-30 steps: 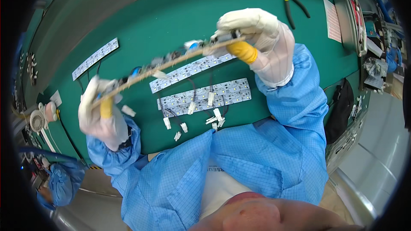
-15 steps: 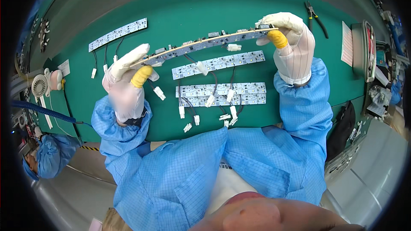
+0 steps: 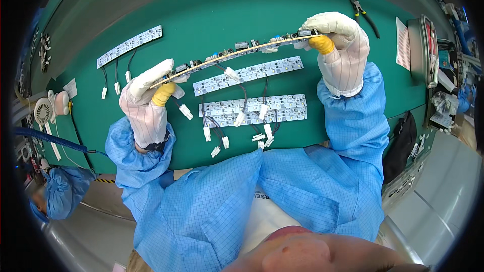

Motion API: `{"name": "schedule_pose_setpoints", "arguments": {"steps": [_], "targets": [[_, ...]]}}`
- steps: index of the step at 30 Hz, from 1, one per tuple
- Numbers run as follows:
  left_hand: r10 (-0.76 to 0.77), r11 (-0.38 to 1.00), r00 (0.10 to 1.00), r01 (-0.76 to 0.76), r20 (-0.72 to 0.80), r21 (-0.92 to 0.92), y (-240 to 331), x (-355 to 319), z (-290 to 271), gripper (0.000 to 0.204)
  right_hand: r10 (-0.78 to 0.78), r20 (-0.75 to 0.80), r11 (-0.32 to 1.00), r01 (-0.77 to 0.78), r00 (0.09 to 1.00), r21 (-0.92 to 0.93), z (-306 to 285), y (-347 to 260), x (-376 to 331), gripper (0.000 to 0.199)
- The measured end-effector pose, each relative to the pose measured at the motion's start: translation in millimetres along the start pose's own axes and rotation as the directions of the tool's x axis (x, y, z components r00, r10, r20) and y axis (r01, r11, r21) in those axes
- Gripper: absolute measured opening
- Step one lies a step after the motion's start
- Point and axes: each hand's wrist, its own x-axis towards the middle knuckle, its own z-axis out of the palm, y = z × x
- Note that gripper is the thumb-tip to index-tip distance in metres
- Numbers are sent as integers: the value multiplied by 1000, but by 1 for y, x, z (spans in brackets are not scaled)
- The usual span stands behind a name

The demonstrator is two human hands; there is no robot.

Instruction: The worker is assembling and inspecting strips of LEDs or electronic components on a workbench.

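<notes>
Gloved, with yellow cots on the thumbs, my left hand [image 3: 147, 95] and my right hand [image 3: 343, 45] pinch opposite ends of a long circuit board strip [image 3: 237, 53]. It is held above the table, nearly edge-on, right end farther away, components along its upper side. A wired white plug [image 3: 186, 112] hangs just below my left hand. Beneath the held strip lies a white LED strip [image 3: 277, 67]. Closer to me, two more LED strips [image 3: 297, 102] lie side by side, with several white plugs [image 3: 263, 111] on dark wires over and around them.
Another LED strip [image 3: 130, 45] with wires lies at the far left of the green table [image 3: 201, 10]. Pliers [image 3: 361, 12], a printed sheet [image 3: 403, 44] and a metal tin [image 3: 427, 50] sit at the right. A small fan [image 3: 43, 111], a blue coiled cord [image 3: 50, 138] and another person's sleeve [image 3: 65, 191] are left.
The held strip has tilted from showing its face to nearly edge-on, still pinched at both ends. The whole scene has shifted slightly left in the view.
</notes>
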Motion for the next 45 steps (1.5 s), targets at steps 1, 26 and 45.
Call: {"name": "schedule_pose_setpoints", "arguments": {"steps": [1,26,45], "targets": [[-2,1000,1000,2,-3,2,1,0,1,29,0,3,1000,0,1000,3,-1,0,0,30],[22,999,1000,-22,-9,-33,7,3,-7,51,429,222,808,-482,875,340,-3,-16,12,43],[146,963,989,-135,-31,234,-7,9,-10,51,460,199,840,-497,865,219,-5,-33,9,46]]}}
